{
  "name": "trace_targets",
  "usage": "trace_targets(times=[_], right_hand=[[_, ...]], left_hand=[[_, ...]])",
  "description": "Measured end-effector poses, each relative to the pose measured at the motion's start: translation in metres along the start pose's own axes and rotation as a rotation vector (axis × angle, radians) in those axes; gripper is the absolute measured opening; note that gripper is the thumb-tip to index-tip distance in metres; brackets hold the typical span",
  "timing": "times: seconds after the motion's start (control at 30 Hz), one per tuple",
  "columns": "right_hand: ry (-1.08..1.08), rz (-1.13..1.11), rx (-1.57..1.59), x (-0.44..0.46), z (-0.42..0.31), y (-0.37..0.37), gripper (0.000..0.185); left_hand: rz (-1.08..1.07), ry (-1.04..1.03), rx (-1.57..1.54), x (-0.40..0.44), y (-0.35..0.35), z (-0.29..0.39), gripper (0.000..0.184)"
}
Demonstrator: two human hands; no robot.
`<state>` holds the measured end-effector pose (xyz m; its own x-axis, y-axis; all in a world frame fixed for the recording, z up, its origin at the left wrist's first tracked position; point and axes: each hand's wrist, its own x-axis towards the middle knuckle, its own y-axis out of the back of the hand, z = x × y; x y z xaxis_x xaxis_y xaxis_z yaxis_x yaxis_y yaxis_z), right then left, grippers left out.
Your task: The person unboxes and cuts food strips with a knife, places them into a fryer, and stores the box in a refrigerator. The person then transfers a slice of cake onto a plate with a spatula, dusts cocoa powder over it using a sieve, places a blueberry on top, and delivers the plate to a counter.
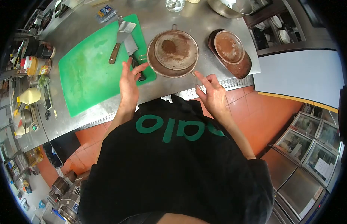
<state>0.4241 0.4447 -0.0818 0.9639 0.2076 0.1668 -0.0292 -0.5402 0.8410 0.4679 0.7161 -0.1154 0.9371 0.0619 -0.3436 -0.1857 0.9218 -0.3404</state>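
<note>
A round sieve (177, 52) with brown powder in it lies on the steel counter, its rim partly over the green cutting board (87, 67). My left hand (129, 82) is at the board's front right edge, fingers apart, fingertips near the sieve's left side and the black handle of a knife. My right hand (213, 93) is just below the sieve's lower right rim, fingers bent and apart, the index fingertip close to the rim. Neither hand holds anything that I can see. A scraper (123, 33) with a wooden handle rests on the board.
Right of the sieve, a round brown-dusted dish (229, 46) sits over an oblong brown tray (242, 69). A metal bowl (233, 9) and a clear container (175, 4) stand at the back. Jars (41, 66) and a yellow-capped bottle (29, 96) are on the left.
</note>
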Motion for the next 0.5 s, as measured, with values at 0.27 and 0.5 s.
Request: trace_targets(times=[0.27,0.5], right_hand=[[0.029,-0.035,-0.025,0.013,0.002,0.004,0.053],[-0.037,-0.020,-0.044,0.041,0.007,0.007,0.051]], left_hand=[[-0.007,0.007,0.013,0.001,-0.001,0.004,0.083],[-0.090,-0.048,-0.016,0.018,-0.023,0.014,0.084]])
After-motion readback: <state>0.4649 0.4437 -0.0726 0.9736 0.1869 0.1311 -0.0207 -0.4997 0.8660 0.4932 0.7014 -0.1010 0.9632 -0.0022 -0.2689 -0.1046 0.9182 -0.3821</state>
